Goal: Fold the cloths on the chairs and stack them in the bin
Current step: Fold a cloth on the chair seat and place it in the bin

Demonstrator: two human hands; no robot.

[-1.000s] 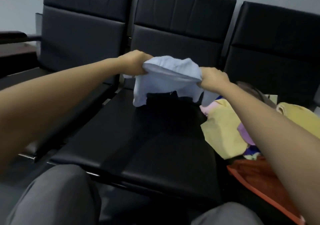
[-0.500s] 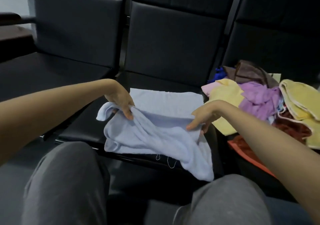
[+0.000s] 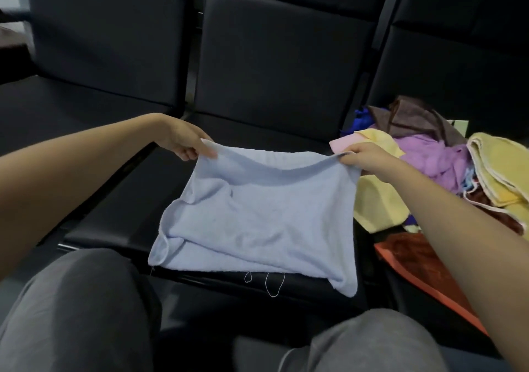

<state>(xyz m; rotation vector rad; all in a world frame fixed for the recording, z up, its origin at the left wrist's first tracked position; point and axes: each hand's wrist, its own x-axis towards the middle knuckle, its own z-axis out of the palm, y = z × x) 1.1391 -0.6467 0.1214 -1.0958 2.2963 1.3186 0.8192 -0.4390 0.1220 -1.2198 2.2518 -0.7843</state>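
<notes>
Cloths are our matter, and the light blue cloth (image 3: 257, 217) lies in the middle of the frame, spread over the middle seat (image 3: 120, 205) of the black bench. Its near right corner hangs a little over the front of the seat, and we see thin loose threads (image 3: 270, 284) hanging down from the near edge. The far edge is lifted from the seat: the left hand (image 3: 183, 139) pinches the far left corner between thumb and fingers, and the right hand (image 3: 363, 157) pinches the far right corner in the same way, so the edge sags between them. On its left side the cloth is wrinkled and a little rolled. At the right of the frame, on the next seat, we see a pile of other cloths (image 3: 429, 157), not folded, with yellow, purple, brown and orange pieces. Our knees in grey trousers (image 3: 77, 314) fill the bottom of the frame.
</notes>
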